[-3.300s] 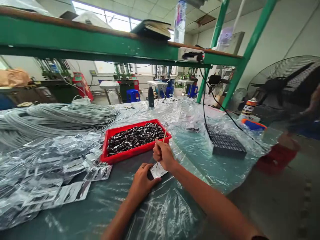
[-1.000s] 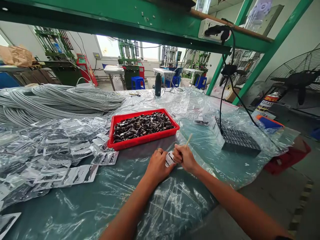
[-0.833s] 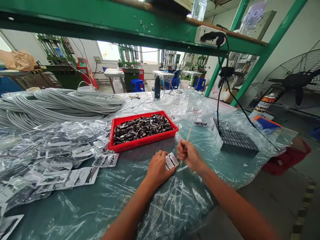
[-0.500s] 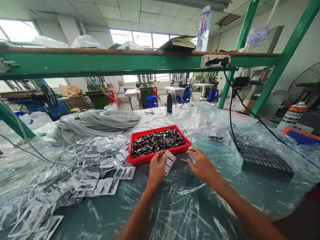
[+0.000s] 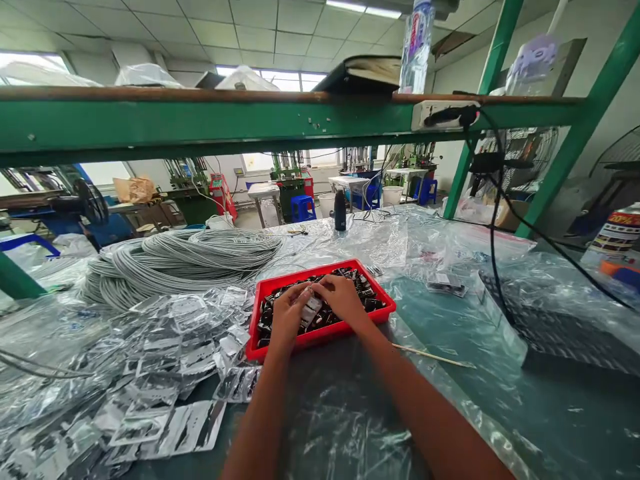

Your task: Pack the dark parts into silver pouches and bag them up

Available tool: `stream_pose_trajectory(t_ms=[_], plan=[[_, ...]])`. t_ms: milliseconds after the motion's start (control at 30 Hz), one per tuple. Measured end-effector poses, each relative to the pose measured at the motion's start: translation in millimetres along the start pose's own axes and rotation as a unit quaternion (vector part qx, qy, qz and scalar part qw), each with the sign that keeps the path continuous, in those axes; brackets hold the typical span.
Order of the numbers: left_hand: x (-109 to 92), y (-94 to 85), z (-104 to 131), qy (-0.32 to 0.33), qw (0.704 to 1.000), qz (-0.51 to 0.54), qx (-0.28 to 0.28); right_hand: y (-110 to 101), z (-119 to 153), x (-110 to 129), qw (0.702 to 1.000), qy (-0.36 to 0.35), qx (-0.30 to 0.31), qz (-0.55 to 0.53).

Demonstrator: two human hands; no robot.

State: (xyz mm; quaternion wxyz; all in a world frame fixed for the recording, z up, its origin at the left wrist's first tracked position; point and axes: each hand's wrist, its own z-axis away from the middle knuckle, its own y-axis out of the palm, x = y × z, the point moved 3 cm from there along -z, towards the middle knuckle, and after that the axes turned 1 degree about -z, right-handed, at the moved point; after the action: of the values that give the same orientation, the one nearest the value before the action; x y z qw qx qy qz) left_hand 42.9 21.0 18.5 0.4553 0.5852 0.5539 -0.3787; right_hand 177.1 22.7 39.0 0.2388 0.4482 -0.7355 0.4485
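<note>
Hands (image 5: 314,303) pinching a pale card (image 5: 311,311), apparently, over red tray (image 5: 320,339), fingertips partly hidden.

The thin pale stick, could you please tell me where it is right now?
In the head view, the thin pale stick lies on the plastic-covered table, right of centre, beside the right forearm, just off the near right corner of the red tray.

A green-painted metal shelf frame (image 5: 210,123) with a brown top edge spans the foreground below a pale panelled ceiling (image 5: 250,40) with a lit white strip light (image 5: 363,8); bright rectangular windows (image 5: 285,79), white-topped tables (image 5: 263,191) and blue plastic stools (image 5: 303,208) occupy the background.
</note>
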Motion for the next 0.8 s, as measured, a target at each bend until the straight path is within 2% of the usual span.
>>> stream_pose_trajectory(t_ms=[67,133,200,233,333,367,433,500,567,700,800], plan=[[5,-6.7,-4,-0.020,0.999,-0.025,0.014,-1,-4,-14,0.995,0.008,0.049,-0.084],[11,-13.0,-7,-0.033,0.996,-0.081,-0.028,-6,-7,-29,0.987,0.035,0.075,-0.138],[17,-18.0,-8,-0.049,0.988,-0.122,-0.087,-14,-9,-40,0.990,0.051,0.057,-0.117],[19,-19.5,-8,-0.054,0.985,-0.128,-0.105,-19,-10,-42,0.996,0.042,0.029,-0.074],[21,-20.7,-8,-0.053,0.985,-0.117,-0.113,-26,-8,-31,0.994,-0.038,-0.060,0.086],[21,-20.0,-7,-0.053,0.988,-0.102,-0.104,-22,-6,-22,0.989,-0.069,-0.063,0.115],[20,-17.0,-6,-0.060,0.994,-0.050,-0.073,-8,2,-4,0.984,-0.098,-0.022,0.144],[19,-13.8,-4,-0.078,0.995,0.018,-0.052,11,11,10,0.980,-0.076,0.035,0.179],[19,-12.6,-2,-0.094,0.991,0.065,-0.066,26,19,17,0.973,-0.027,0.058,0.223],[19,-13.8,-2,-0.094,0.986,0.093,-0.106,38,25,17,0.978,0.001,0.039,0.203],[16,-14.0,-2,-0.093,0.987,0.104,-0.075,33,22,10,0.990,-0.001,0.013,0.139]])
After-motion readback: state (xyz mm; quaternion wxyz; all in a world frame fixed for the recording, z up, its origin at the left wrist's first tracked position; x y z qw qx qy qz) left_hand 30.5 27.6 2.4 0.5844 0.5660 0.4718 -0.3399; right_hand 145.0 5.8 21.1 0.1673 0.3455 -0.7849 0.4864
